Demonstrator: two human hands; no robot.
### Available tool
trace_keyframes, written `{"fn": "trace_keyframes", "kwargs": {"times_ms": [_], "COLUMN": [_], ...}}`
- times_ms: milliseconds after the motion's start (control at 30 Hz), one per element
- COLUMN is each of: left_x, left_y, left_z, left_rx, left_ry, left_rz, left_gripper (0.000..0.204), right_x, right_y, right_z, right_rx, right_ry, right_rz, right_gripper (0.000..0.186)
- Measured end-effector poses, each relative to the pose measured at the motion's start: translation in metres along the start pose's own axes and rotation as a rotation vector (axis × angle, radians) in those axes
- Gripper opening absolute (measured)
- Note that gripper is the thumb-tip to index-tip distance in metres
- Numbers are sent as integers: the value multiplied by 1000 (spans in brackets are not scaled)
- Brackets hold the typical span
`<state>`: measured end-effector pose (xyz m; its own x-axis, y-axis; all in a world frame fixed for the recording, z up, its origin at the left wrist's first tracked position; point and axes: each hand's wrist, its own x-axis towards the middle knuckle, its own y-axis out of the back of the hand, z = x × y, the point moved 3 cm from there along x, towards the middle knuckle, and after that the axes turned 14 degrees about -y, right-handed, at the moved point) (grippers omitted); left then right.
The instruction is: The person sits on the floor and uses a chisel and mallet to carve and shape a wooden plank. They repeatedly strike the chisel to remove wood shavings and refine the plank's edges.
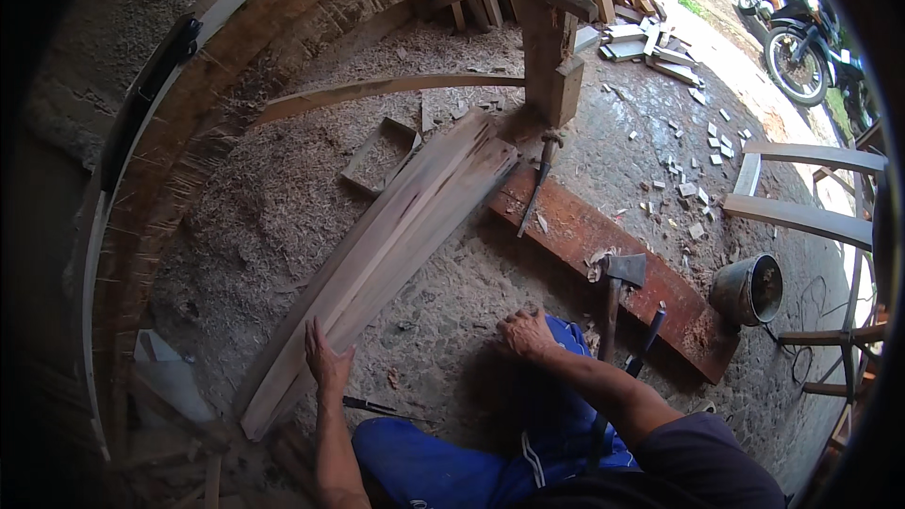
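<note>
My left hand [328, 360] lies open on the near end of a long squared timber [377, 269], its fingers stretched along the wood. The timber slants across the floor toward the upper right and has a long lengthwise line and a rough, split far end. My right hand [528, 334] is by my right knee, fingers loosely bent and slightly apart, with nothing visible in it; its fingertips are partly hidden. To the right of that hand an axe [626, 270] stands with its head over a reddish plank [674, 297]. A dark, narrow tool [368, 405] lies beside my left forearm.
Beside the axe leans a dark-handled tool [650, 330]. A metal bar clamp [539, 184] rests at the plank's far end, near a wooden post [551, 66]. A bucket [748, 289] and wooden frame [801, 212] stand right. Shavings, offcuts [650, 42] and a small box frame [382, 155] litter the floor.
</note>
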<state>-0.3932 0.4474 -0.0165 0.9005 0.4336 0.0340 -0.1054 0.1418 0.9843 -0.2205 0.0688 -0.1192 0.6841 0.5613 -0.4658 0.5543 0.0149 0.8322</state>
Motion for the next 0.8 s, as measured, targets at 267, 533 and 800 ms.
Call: {"fn": "trace_keyframes", "kwargs": {"times_ms": [267, 533, 800], "left_x": [66, 99, 94], "left_y": [-37, -60, -46], "left_z": [-35, -53, -32], "left_rx": [-34, 63, 14], "left_ry": [127, 91, -30], "left_rz": [-177, -246, -316], "left_gripper": [122, 92, 81], "right_x": [0, -1, 1], "right_y": [-11, -10, -2], "right_z": [5, 0, -1], "right_rx": [-46, -72, -109], "right_ry": [-10, 10, -49], "right_rz": [-21, -4, -105], "right_gripper": [53, 49, 56]}}
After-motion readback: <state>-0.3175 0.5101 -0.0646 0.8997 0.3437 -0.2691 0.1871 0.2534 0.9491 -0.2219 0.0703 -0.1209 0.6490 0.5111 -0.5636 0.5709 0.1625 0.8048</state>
